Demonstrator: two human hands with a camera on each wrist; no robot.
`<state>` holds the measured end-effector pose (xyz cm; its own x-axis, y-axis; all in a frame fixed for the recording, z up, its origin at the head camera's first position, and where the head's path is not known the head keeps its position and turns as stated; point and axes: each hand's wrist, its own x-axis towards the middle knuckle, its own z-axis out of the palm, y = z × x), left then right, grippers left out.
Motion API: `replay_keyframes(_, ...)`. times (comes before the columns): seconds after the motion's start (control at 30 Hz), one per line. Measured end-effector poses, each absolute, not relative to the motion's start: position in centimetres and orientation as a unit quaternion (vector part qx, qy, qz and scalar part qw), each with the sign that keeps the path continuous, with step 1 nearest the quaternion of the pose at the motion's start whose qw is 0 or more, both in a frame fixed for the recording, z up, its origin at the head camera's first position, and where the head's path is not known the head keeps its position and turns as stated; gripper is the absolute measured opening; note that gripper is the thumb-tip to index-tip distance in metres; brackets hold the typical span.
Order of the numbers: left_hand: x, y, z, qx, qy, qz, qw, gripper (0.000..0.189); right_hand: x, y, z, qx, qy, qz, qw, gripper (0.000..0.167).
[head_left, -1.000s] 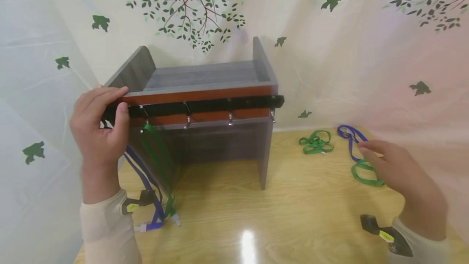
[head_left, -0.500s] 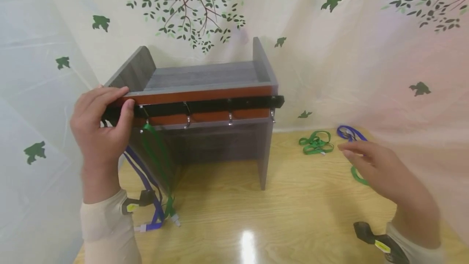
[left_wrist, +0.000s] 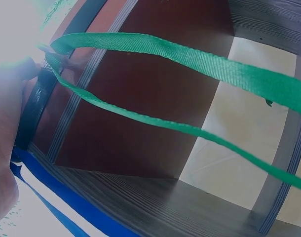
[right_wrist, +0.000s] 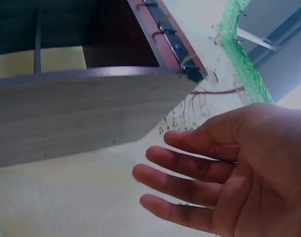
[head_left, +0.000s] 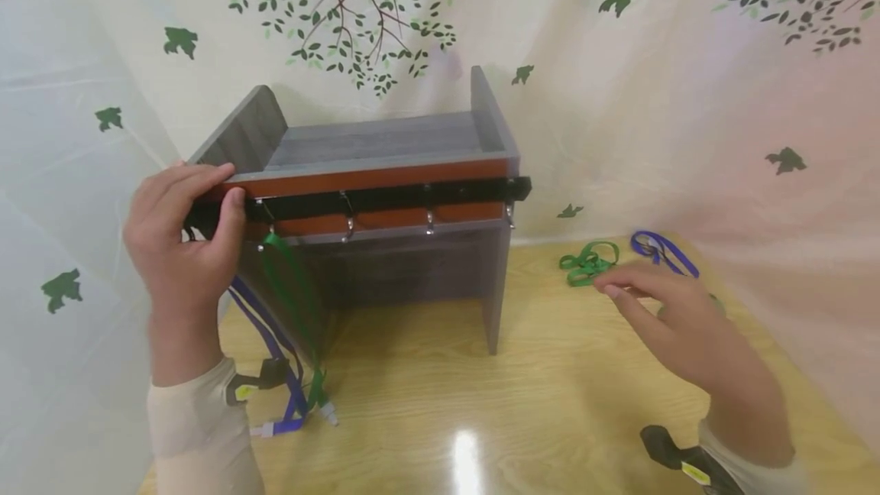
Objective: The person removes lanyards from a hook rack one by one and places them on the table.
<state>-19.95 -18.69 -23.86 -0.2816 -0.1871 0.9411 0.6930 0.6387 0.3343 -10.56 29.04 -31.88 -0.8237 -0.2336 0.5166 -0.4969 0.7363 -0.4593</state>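
My left hand point(head_left: 182, 243) holds the left front corner of a grey shelf point(head_left: 385, 140), fingers over the top and thumb against the black hook rail point(head_left: 399, 197). A green lanyard point(head_left: 292, 281) hangs from a hook beside the thumb. Left of it a blue lanyard point(head_left: 264, 319) hangs, its upper end hidden by the hand. My right hand point(head_left: 687, 327) hovers over the table's right side, fingertips near a bundled green lanyard point(head_left: 587, 258). In the right wrist view the fingers point(right_wrist: 180, 185) are spread and hold nothing. Another blue lanyard point(head_left: 677, 250) lies behind this hand.
Another green lanyard point(head_left: 718, 304) on the table is almost wholly hidden by the right hand. Several metal hooks, one of them a hook point(head_left: 430, 221) with nothing on it, line the rail. A leaf-patterned sheet point(head_left: 550, 151) stands behind the wooden table point(head_left: 440, 403).
My right hand has moved left, away from the blue and green lanyards at the far right, to the bundled green one. The left hand keeps its place on the shelf.
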Motion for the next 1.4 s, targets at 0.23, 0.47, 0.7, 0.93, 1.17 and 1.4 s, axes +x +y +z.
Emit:
replay_keyframes(0.23, -20.2, -18.9, -23.7, -0.183, -0.705, -0.378, 0.572, 0.034, -10.3, 26.1, -32.4, 0.298, -0.851, 0.34, 0.266, 0.041)
replay_keyframes(0.47, -20.9, -19.9, -24.1, -0.187, -0.71, -0.371, 0.568, 0.037, -10.2, 22.8, -33.2, 0.382, -0.813, 0.352, 0.264, 0.04)
replay_keyframes(0.7, -20.8, -19.8, -24.0, -0.187, -0.71, -0.372, 0.569, 0.036, -10.0, 20.1, -34.0, 0.444, -0.793, 0.35, 0.229, 0.028)
replay_keyframes(0.93, -20.4, -19.4, -23.8, -0.186, -0.709, -0.375, 0.568, 0.034, -10.0, 18.0, -34.9, 0.484, -0.778, 0.328, 0.231, 0.02)
replay_keyframes(1.17, -20.4, -19.4, -23.9, -0.186, -0.707, -0.378, 0.568, 0.033, -10.2, 16.0, -34.9, 0.509, -0.772, 0.304, 0.231, 0.021)
replay_keyframes(1.4, -20.9, -20.0, -24.5, -0.192, -0.708, -0.376, 0.567, 0.034, -10.8, 14.2, -35.3, 0.513, -0.766, 0.321, 0.218, 0.02)
